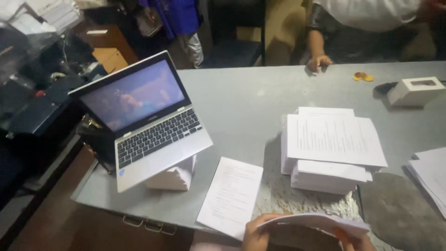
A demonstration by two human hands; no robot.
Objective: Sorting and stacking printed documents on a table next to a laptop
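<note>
My left hand (255, 234) and my right hand (355, 241) hold a thin bundle of white paper sheets (316, 222) at the bottom edge of the view, one hand at each end. The bundle bends slightly between them. Just left of my left hand a single printed sheet (231, 195) lies flat on the grey table (241, 102). Beyond the bundle stands a thick stack of printed paper (332, 148) with loose sheets on top.
An open silver laptop (144, 118) is propped up on a white block (174, 176) at the left. Another person's hand (318, 62) rests on the far table edge. A white box (415, 90) and a small orange item (362, 76) lie far right; more sheets (429, 176) at the right edge.
</note>
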